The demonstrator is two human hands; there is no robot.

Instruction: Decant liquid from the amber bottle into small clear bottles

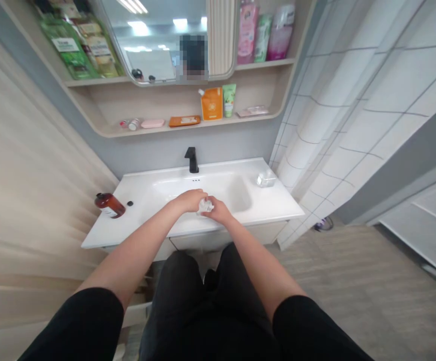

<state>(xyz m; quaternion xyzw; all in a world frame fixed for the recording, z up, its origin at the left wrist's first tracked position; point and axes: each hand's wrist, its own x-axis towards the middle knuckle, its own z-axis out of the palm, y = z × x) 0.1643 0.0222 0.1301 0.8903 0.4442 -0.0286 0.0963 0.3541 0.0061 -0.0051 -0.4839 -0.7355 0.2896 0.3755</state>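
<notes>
Over the front part of the white sink [245,193], my left hand [192,199] and my right hand [218,210] come together. Between them is a small crumpled whitish piece [205,205], and I cannot tell whether it is tissue or plastic film. Fingers of both hands are closed on it, partly hiding it. The black faucet [192,160] stands behind the hands, apart from them. On the counter to the right sits a clear container [266,179].
At the counter's left end are a brown bottle [110,205] and a small black cap-like piece [130,203]. The shelf [158,129] above carries an orange pouch [212,104], a green tube [229,100] and a pink bar [153,123]. A curtain [331,115] hangs at right.
</notes>
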